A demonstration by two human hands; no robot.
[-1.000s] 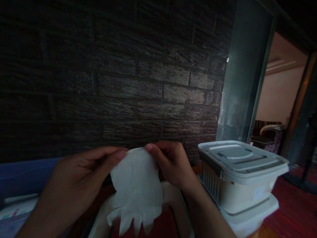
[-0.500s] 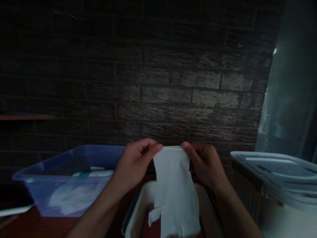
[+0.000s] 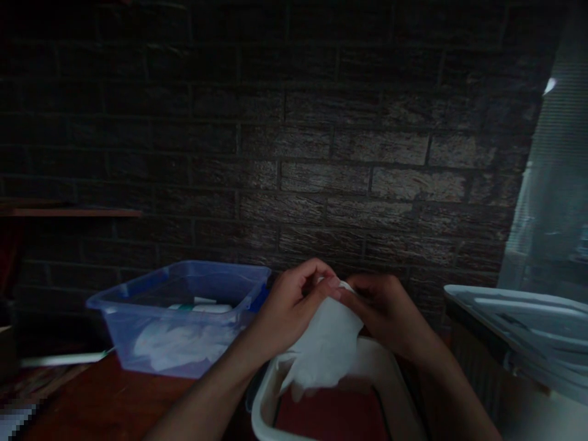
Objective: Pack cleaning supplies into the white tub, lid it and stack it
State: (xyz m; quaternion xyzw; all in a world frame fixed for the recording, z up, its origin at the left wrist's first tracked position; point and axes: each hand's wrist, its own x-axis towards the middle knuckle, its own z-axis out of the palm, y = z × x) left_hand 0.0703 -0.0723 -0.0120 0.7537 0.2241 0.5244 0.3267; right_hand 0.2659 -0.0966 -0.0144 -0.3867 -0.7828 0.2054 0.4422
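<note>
A thin white glove [image 3: 328, 349] hangs fingers-down from both of my hands, its cuff bunched at the top. My left hand [image 3: 291, 309] pinches the cuff from the left between thumb and fingers. From the other side, my right hand [image 3: 388, 312] grips the same cuff, with the two thumbs nearly touching. The right fingers are partly hidden behind the glove. Below the glove stands a pale open tub [image 3: 260, 404] with a dark red surface showing inside; the glove's fingertips hang over its opening.
To the left, a blue translucent plastic bin [image 3: 169, 361] holds crumpled white items and a white-and-green one. A lidded container [image 3: 523, 331] stands at the right. Behind everything rises a dark brick wall [image 3: 303, 141]; a narrow shelf [image 3: 78, 212] juts in at the left.
My hands have come together, gathering the glove's cuff that was stretched flat between them. The glove now hangs shorter and crumpled. The view has shifted slightly left.
</note>
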